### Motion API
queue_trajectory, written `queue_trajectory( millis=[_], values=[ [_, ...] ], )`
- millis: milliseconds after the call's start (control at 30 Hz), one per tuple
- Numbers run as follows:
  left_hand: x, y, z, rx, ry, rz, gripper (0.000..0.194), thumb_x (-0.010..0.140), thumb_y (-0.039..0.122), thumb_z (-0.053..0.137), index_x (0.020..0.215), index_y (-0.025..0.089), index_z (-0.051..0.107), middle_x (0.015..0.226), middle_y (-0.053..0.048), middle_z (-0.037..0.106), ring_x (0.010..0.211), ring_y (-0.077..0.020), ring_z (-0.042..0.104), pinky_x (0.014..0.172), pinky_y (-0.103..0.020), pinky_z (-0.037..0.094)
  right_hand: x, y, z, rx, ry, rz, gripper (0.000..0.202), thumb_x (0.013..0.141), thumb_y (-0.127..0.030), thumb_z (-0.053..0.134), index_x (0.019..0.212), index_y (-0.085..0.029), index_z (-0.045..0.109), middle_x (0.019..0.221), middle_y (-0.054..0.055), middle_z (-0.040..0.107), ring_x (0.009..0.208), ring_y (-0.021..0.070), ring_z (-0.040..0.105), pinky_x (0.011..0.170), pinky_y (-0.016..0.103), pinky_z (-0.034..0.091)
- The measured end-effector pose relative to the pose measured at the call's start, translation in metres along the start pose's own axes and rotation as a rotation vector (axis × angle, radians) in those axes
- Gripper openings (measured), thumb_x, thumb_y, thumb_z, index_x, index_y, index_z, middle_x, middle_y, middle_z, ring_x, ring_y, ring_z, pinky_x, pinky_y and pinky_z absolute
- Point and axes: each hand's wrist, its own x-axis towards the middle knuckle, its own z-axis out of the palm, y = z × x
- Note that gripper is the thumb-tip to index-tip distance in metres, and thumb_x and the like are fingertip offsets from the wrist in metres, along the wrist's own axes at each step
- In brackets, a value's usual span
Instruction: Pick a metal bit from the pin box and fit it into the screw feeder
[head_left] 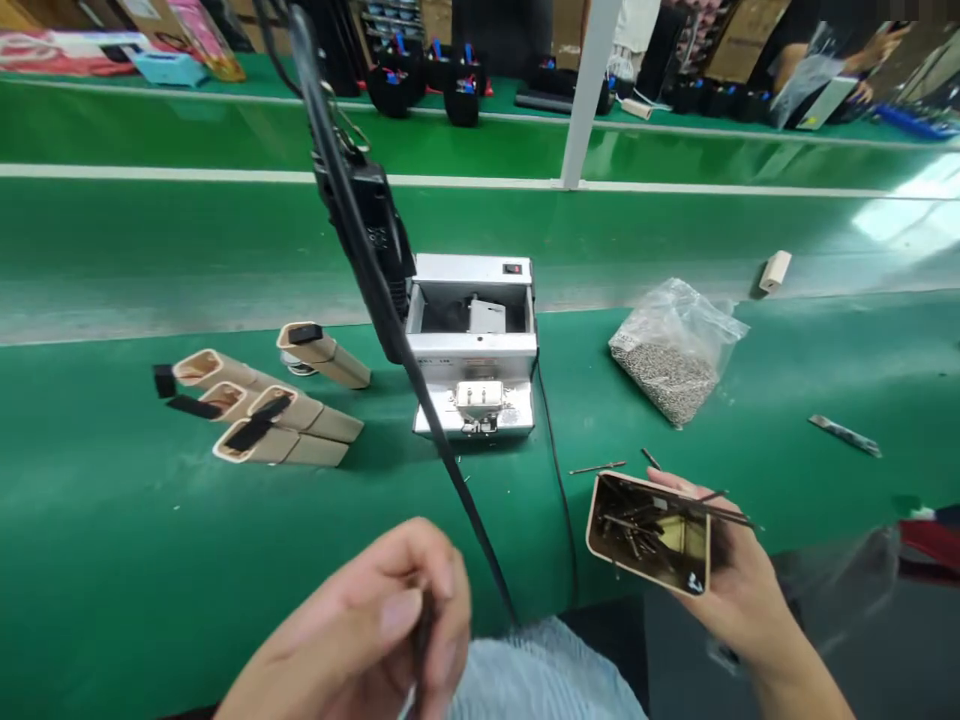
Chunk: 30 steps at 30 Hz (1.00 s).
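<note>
**Hold check**

Left hand [367, 625] pinches a thin dark piece [424, 640], blurred. Right hand [739, 570] grips an open box [684, 535] of dark rods [634, 525] near the counter's [150, 560] front edge. Advise keeping its mouth upward, steady; rods crossing the rim could slip.

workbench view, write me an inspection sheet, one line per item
Surface: green workbench, glossy
Job's things: open box of thin dark rods; silver benchtop machine
Clutter: loose rod beside the box; clear bag of small pieces; beige holders
Hands: left hand pinches something dark, too blurred to name; right hand holds the box
Cables: thin black cable right of the machine
Surroundings: green shelf behind; another person, upper right
</note>
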Motion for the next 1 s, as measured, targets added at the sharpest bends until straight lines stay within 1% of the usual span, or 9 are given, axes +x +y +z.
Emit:
queue_trajectory(
  millis=[67,100,200,333,400,533,667,900,1000],
  values=[
    [0.013,0.008,0.012,-0.130,-0.114,-0.071,0.039,0.109,0.060,0.049,0.095,0.030,0.071,0.067,-0.004,0.063,0.049,-0.0170,0.054,0.038,-0.028,0.045,0.001,0.001,-0.002,0.030,-0.014,-0.008,0.066,0.103,-0.035,0.085,0.158,-0.029,0.049,0.158,0.018,0.055,0.146,0.0366,0.058,0.116,0.054,0.061],
    [0.019,0.014,0.016,-0.049,-0.137,-0.050,0.032,0.108,0.054,0.055,0.096,0.031,0.074,0.071,-0.004,0.066,0.055,-0.0179,0.058,0.045,-0.029,0.050,0.003,0.002,-0.002,0.041,-0.023,-0.009,0.066,0.103,-0.035,0.084,0.158,-0.030,0.048,0.158,0.018,0.055,0.147,0.0365,0.057,0.117,0.054,0.060],
    [0.037,0.030,0.029,0.445,-0.204,0.182,0.020,0.107,0.028,0.060,0.106,0.035,0.079,0.080,-0.001,0.073,0.069,-0.0184,0.069,0.062,-0.030,0.056,0.007,0.003,-0.005,0.052,-0.049,-0.005,0.067,0.103,-0.036,0.084,0.159,-0.031,0.048,0.160,0.017,0.053,0.149,0.0364,0.055,0.120,0.055,0.058],
    [0.061,0.046,0.047,1.001,-0.281,0.540,0.035,0.102,0.010,0.049,0.111,0.029,0.078,0.069,0.001,0.068,0.056,-0.0188,0.061,0.050,-0.033,0.039,0.014,0.001,-0.008,0.028,-0.078,0.005,0.066,0.101,-0.029,0.083,0.159,-0.030,0.051,0.161,0.014,0.053,0.151,0.0344,0.053,0.127,0.052,0.051],
    [0.071,0.051,0.053,1.191,-0.289,0.625,0.036,0.095,0.006,0.050,0.108,0.026,0.077,0.069,0.000,0.067,0.055,-0.0216,0.061,0.050,-0.036,0.035,0.016,0.001,-0.010,0.016,-0.090,0.008,0.068,0.099,-0.024,0.081,0.159,-0.030,0.051,0.161,0.013,0.053,0.152,0.0327,0.052,0.128,0.048,0.050],
    [0.088,0.064,0.063,1.378,-0.472,0.587,0.041,0.080,0.004,0.062,0.112,0.027,0.074,0.071,0.001,0.068,0.053,-0.0235,0.063,0.048,-0.036,0.031,0.017,0.002,-0.012,0.005,-0.125,0.024,0.073,0.098,-0.020,0.078,0.162,-0.032,0.048,0.163,0.010,0.052,0.152,0.0308,0.052,0.130,0.045,0.048],
    [0.103,0.066,0.070,1.576,-0.683,0.486,0.062,0.063,0.003,0.073,0.121,0.025,0.075,0.052,0.004,0.058,0.034,-0.0225,0.047,0.041,-0.035,0.020,0.021,0.004,-0.016,-0.005,-0.162,0.021,0.075,0.098,-0.019,0.076,0.164,-0.034,0.045,0.163,0.008,0.052,0.154,0.0311,0.050,0.132,0.048,0.046],
    [0.118,0.041,0.079,1.264,-0.577,0.527,0.025,0.066,0.016,0.090,0.081,0.029,0.075,0.041,0.004,0.046,0.033,-0.0207,0.044,0.044,-0.036,0.029,0.030,0.003,-0.019,-0.008,-0.194,-0.013,0.074,0.097,-0.019,0.079,0.163,-0.031,0.049,0.161,0.008,0.054,0.151,0.0307,0.053,0.135,0.045,0.042],
    [0.122,0.053,0.092,1.456,-0.709,0.418,0.033,0.058,0.008,0.090,0.068,0.030,0.068,0.041,0.004,0.048,0.033,-0.0195,0.042,0.042,-0.036,0.029,0.027,0.007,-0.018,0.031,-0.185,-0.006,0.072,0.099,-0.019,0.076,0.163,-0.031,0.047,0.161,0.009,0.054,0.152,0.0312,0.052,0.134,0.047,0.043]
  ],
)
